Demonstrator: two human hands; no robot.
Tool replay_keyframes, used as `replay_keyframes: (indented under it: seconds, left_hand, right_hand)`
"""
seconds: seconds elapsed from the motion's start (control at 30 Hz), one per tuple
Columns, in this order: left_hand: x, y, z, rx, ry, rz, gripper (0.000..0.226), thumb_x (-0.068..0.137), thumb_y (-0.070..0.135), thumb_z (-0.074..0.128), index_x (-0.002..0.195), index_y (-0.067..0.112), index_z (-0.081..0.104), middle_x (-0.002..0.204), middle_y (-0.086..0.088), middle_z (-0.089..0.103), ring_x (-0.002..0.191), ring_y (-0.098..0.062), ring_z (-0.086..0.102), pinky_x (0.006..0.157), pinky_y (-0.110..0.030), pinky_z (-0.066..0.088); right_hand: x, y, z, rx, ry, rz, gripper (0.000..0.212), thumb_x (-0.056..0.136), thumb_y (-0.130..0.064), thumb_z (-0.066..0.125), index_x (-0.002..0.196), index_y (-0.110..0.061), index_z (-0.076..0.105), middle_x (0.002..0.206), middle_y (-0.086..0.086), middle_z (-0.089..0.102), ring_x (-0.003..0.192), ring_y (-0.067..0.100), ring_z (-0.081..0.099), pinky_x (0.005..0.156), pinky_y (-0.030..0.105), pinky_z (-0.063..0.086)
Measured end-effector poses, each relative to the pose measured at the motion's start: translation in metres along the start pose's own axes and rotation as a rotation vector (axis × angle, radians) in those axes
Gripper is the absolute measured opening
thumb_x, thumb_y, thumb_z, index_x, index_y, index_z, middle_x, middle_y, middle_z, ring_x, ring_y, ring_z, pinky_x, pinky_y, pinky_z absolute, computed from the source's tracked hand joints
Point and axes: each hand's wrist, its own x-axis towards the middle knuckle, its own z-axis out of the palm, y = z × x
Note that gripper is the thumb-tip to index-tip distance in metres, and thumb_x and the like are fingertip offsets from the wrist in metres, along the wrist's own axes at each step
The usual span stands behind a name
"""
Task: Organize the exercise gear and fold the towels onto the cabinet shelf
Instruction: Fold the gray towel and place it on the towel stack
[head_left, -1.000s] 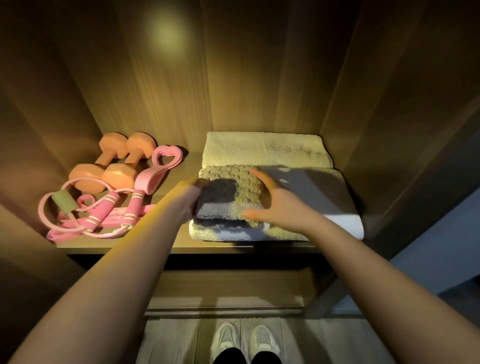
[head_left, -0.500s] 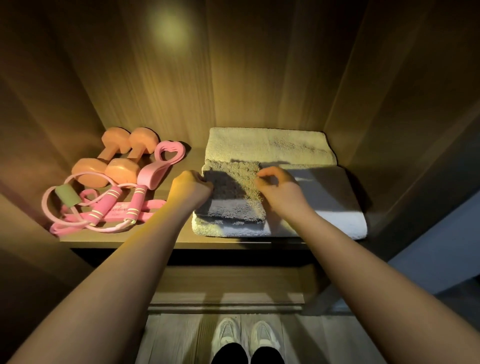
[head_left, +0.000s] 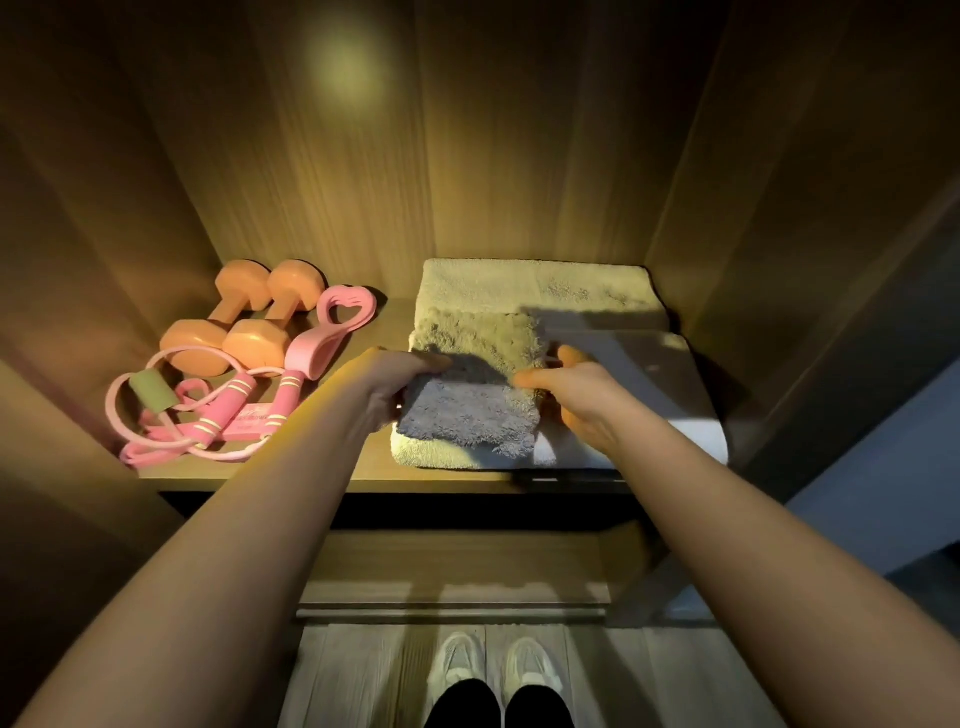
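A small grey folded towel (head_left: 475, 395) lies on top of a larger white folded towel (head_left: 649, 374) on the wooden cabinet shelf (head_left: 374, 467). Behind them sits a beige folded towel (head_left: 535, 286). My left hand (head_left: 395, 382) grips the grey towel's left edge. My right hand (head_left: 576, 395) holds its right edge, thumb on top. On the shelf's left side lie two orange dumbbells (head_left: 234, 322), a pink heart-shaped handle trainer (head_left: 332, 332) and a pink jump rope (head_left: 208, 415) with its cord looped around.
The cabinet's wooden side walls close in the shelf left and right. A lower shelf (head_left: 452, 566) sits under it. My white shoes (head_left: 493, 670) stand on the wooden floor below.
My right hand went from lying flat on the grey towel to gripping its right edge. My left hand shifted slightly along the left edge. The towel looks squared up.
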Motion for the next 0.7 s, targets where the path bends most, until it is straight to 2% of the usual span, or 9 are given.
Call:
replay_keyframes:
  seconds: [0.03, 0.1, 0.13, 0.17, 0.23, 0.33, 0.5, 0.6, 0.7]
  left_hand:
    - [-0.012, 0.001, 0.0, -0.019, -0.039, 0.035, 0.035, 0.08, 0.014, 0.075, 0.108, -0.005, 0.065, 0.098, -0.015, 0.068, 0.083, -0.023, 0.061, 0.073, -0.033, 0.048]
    - [-0.043, 0.001, 0.001, 0.015, -0.082, 0.175, 0.03, 0.079, 0.023, 0.077, 0.1, 0.004, 0.066, 0.089, -0.007, 0.071, 0.076, -0.016, 0.064, 0.072, -0.031, 0.047]
    - [-0.06, 0.0, 0.002, 0.053, -0.084, 0.264, 0.028, 0.082, 0.027, 0.075, 0.102, 0.01, 0.067, 0.092, -0.005, 0.072, 0.08, -0.017, 0.066, 0.076, -0.032, 0.048]
    - [-0.079, -0.002, 0.003, 0.096, -0.077, 0.355, 0.024, 0.086, 0.028, 0.072, 0.105, 0.016, 0.067, 0.099, -0.002, 0.073, 0.088, -0.018, 0.068, 0.081, -0.033, 0.05]
    - [-0.112, -0.008, 0.006, 0.22, -0.017, 0.547, 0.02, 0.092, 0.023, 0.064, 0.112, 0.022, 0.066, 0.106, 0.002, 0.072, 0.098, -0.015, 0.067, 0.085, -0.032, 0.05]
    - [-0.157, -0.019, 0.007, 0.389, 0.067, 0.776, 0.026, 0.095, 0.013, 0.057, 0.117, 0.022, 0.064, 0.112, 0.007, 0.068, 0.105, -0.01, 0.061, 0.088, -0.031, 0.047]
    - [-0.224, -0.045, 0.0, 0.41, 0.059, 0.958, 0.036, 0.099, 0.007, 0.048, 0.115, 0.039, 0.056, 0.109, 0.029, 0.062, 0.104, 0.01, 0.055, 0.084, -0.025, 0.052]
    - [-0.257, -0.058, 0.0, 0.418, 0.039, 1.041, 0.04, 0.098, 0.012, 0.047, 0.115, 0.049, 0.048, 0.109, 0.044, 0.056, 0.106, 0.018, 0.051, 0.081, -0.011, 0.048]
    - [-0.279, -0.065, 0.0, 0.405, 0.044, 1.087, 0.039, 0.093, 0.016, 0.045, 0.117, 0.047, 0.048, 0.11, 0.042, 0.056, 0.107, 0.016, 0.051, 0.084, -0.009, 0.047]
  right_hand:
    - [-0.01, 0.0, -0.005, -0.032, -0.036, -0.028, 0.084, 0.081, -0.007, 0.076, 0.15, -0.006, 0.027, 0.15, 0.006, 0.039, 0.129, 0.024, 0.047, 0.1, 0.031, 0.041]
    - [-0.032, 0.002, -0.015, -0.049, -0.082, -0.098, 0.049, 0.081, 0.001, 0.073, 0.124, -0.012, 0.053, 0.125, 0.008, 0.062, 0.111, 0.025, 0.062, 0.085, 0.029, 0.054]
    - [-0.047, 0.002, -0.018, -0.043, -0.107, -0.14, 0.041, 0.08, 0.004, 0.072, 0.11, -0.018, 0.057, 0.114, 0.006, 0.067, 0.105, 0.023, 0.065, 0.078, 0.026, 0.057]
    - [-0.062, 0.002, -0.02, -0.049, -0.126, -0.19, 0.042, 0.079, 0.005, 0.073, 0.104, -0.024, 0.056, 0.11, 0.003, 0.068, 0.1, 0.018, 0.067, 0.073, 0.021, 0.057]
    - [-0.095, 0.001, -0.026, -0.144, -0.134, -0.333, 0.049, 0.08, -0.002, 0.076, 0.108, -0.034, 0.052, 0.114, -0.002, 0.066, 0.093, 0.005, 0.068, 0.073, 0.015, 0.054]
    - [-0.146, 0.001, -0.034, -0.252, -0.14, -0.593, 0.065, 0.081, -0.012, 0.077, 0.123, -0.05, 0.044, 0.125, -0.008, 0.056, 0.102, 0.0, 0.063, 0.086, 0.017, 0.052]
    - [-0.222, 0.007, -0.04, -0.485, -0.123, -0.902, 0.044, 0.08, -0.036, 0.07, 0.115, -0.049, 0.047, 0.118, -0.028, 0.052, 0.112, 0.002, 0.056, 0.08, 0.02, 0.053]
    - [-0.25, 0.011, -0.041, -0.56, -0.112, -0.972, 0.04, 0.081, -0.038, 0.068, 0.113, -0.052, 0.047, 0.117, -0.027, 0.053, 0.102, 0.006, 0.06, 0.073, 0.023, 0.054]
    - [-0.271, 0.014, -0.042, -0.646, -0.113, -0.989, 0.034, 0.079, -0.045, 0.067, 0.104, -0.055, 0.047, 0.11, -0.027, 0.054, 0.093, 0.006, 0.059, 0.07, 0.028, 0.055]
